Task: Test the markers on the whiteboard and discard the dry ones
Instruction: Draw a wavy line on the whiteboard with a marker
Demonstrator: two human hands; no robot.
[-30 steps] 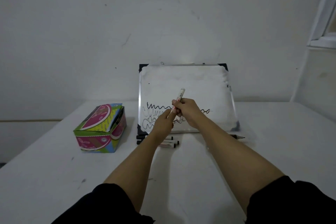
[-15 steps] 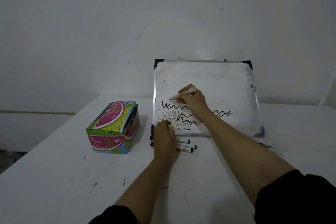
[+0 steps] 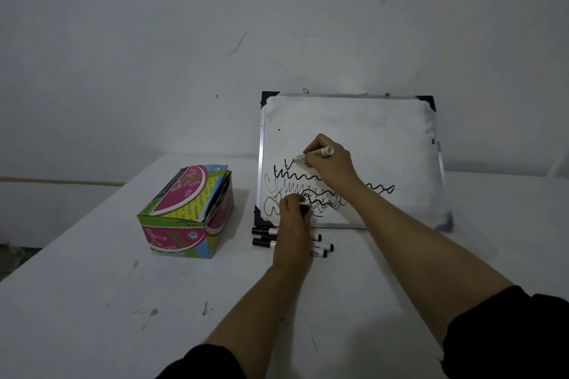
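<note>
The marker (image 3: 317, 153) under test lies pinched in the fingers (image 3: 311, 146) of the right hand (image 3: 331, 163), its tip pressed to the whiteboard (image 3: 363, 132) in the board's left half, just above the topmost black squiggle. Its long axis runs nearly level across the board face, tip toward the board's left edge, pale tail toward the right. A short fresh black stroke sits at the tip, so I would judge this one is writing.

The left hand (image 3: 292, 221) hovers at the whiteboard's lower left corner, fingers curled around a small dark piece, probably the cap (image 3: 305, 208), though it is too hidden to be sure. That hand is the nearer one to the spare markers (image 3: 320, 245), which lie side by side on the tabletop (image 3: 92, 286) just in front of the board's bottom edge, their long axes parallel to that edge, partly under the left wrist.

The coming move, I would guess, turns on bringing tip and cap together: the cap lies below and slightly left of the marker tip, both near the board's left side.

Well left of the whiteboard stands a colourful cardboard box (image 3: 187, 212), its lid partly open.
</note>
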